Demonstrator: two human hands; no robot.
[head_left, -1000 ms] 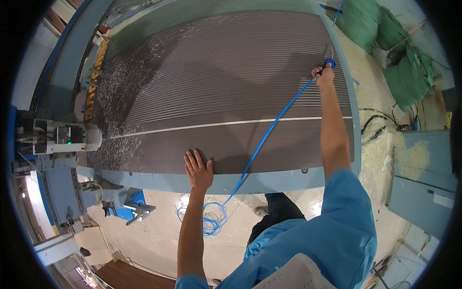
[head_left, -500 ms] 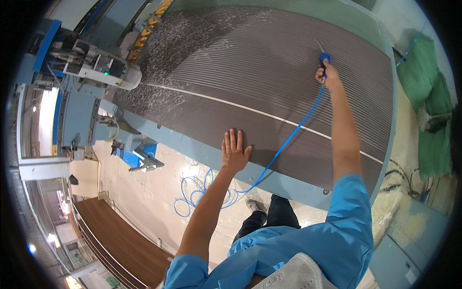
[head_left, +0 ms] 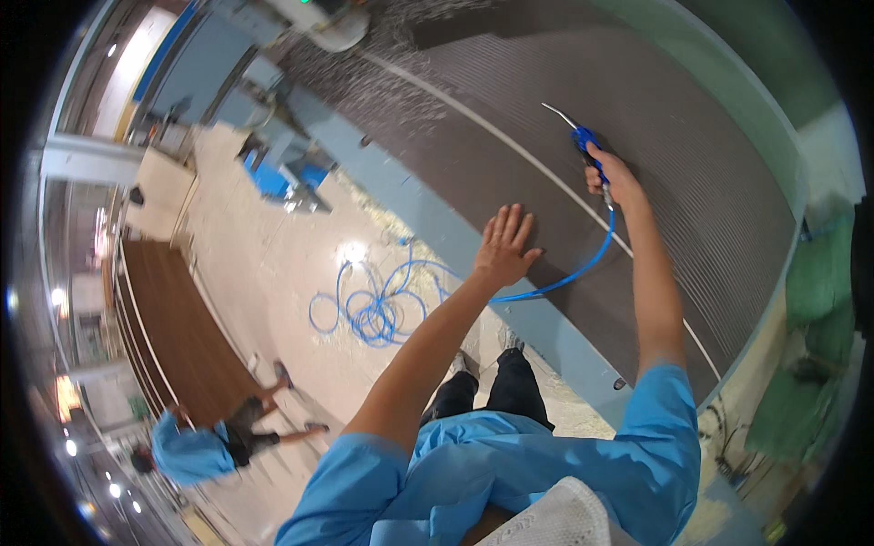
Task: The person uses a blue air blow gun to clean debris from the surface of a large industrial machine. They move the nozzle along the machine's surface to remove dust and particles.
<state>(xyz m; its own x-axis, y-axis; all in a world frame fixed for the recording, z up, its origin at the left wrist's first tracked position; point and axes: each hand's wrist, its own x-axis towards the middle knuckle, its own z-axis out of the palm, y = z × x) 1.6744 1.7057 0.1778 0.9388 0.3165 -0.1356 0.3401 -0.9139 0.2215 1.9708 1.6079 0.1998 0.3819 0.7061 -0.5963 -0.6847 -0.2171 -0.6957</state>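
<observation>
**Operator:** Fingers (head_left: 514,223) of the left hand (head_left: 503,250) are spreading apart and lying flat, palm down, on the dark ribbed panel (head_left: 546,118), close to its near edge. Nothing is being gripped by them.

**Inspector:** And the other side?

**Operator:** Right hand (head_left: 617,182) is closing its fingers around the blue air gun (head_left: 587,146). A thin metal nozzle (head_left: 558,114) is projecting from the gun's far end (pointing away from the person, just above the ribbed surface). Whether the trigger is being pressed, I cannot tell.

**Inspector:** Where is the supply line running?

**Operator:** Blue hose (head_left: 569,278) is dropping from the gun's base, curving under the right wrist, crossing the panel toward the left forearm, then passing over the light blue frame rail (head_left: 437,218). It is ending in a loose coil (head_left: 373,309) on the pale floor (head_left: 264,264).

**Inspector:** Surroundings?

**Operator:** A pale strip (head_left: 492,136) is running across the panel between the two hands. Light-coloured chips (head_left: 364,64) are lying scattered on the panel's far left portion. A second person in a blue top (head_left: 196,446) is standing on the floor, well apart from the panel.
</observation>
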